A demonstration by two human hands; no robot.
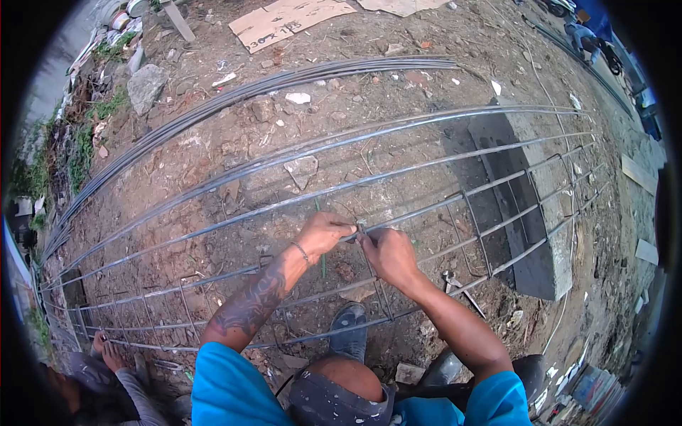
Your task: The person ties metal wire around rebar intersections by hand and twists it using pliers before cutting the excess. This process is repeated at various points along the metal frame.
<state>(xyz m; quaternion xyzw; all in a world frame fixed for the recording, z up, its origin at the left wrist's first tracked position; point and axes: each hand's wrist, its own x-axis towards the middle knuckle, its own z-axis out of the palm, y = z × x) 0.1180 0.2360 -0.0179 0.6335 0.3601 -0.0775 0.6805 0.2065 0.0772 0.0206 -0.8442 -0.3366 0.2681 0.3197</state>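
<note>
A: Status, left to right?
B: Co-worker's hands [108,353] at rebar cage [480,235], lower left. Left hand [325,234]: fingers closed on its bar, mid-cage.
A: Right hand [389,257]?
B: Just beside, fingers pinching same bar-stirrup crossing. Cage's right part spans concrete block [561,266].

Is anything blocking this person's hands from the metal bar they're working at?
Nothing visible stands in the way. The left hand and right hand are already at the bar, though their fingers hide the exact contact.
</note>
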